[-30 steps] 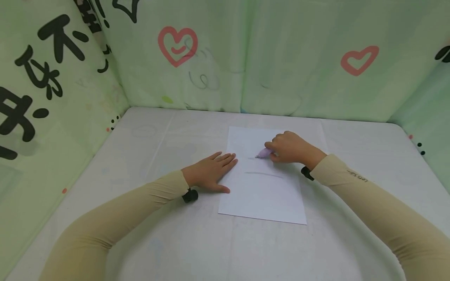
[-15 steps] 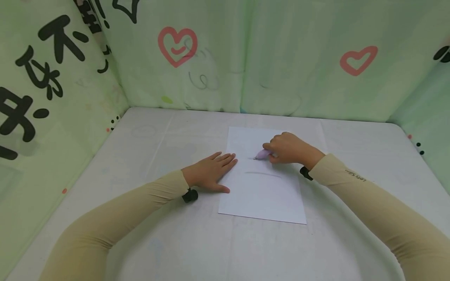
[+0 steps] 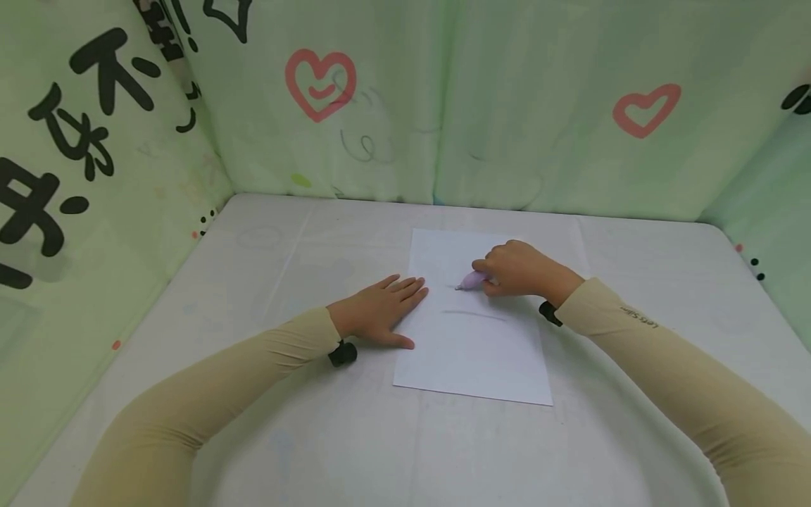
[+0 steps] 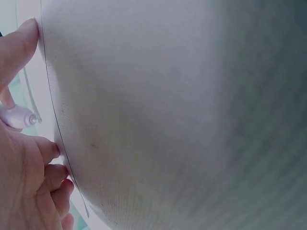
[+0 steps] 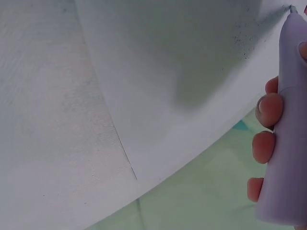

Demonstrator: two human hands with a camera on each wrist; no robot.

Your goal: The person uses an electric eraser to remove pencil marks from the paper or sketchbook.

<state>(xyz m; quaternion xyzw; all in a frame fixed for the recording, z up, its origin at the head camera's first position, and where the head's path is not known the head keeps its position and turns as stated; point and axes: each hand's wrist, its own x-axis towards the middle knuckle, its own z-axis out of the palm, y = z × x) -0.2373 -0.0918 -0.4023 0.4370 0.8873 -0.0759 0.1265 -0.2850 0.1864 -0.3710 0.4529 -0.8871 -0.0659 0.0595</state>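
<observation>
A white sheet of paper (image 3: 472,345) lies on the table (image 3: 266,246) in the head view, with one grey pencil line (image 3: 474,314) across its middle. My right hand (image 3: 516,269) grips a pale purple pen (image 3: 472,281), its tip touching the paper just above that line. In the right wrist view the pen (image 5: 288,129) stands beside my curled fingers (image 5: 266,127), tip on the sheet (image 5: 182,72). My left hand (image 3: 380,310) rests flat with straight fingers on the paper's left edge. The left wrist view shows my fingers (image 4: 29,177) along that edge.
Pale green cloth walls (image 3: 443,105) printed with red hearts (image 3: 319,81) and black characters (image 3: 82,105) enclose the white-covered table on three sides. Black wrist-camera mounts (image 3: 342,353) sit under both sleeves.
My right hand and the pen have shifted slightly to the left along the paper. The left hand has not moved.
</observation>
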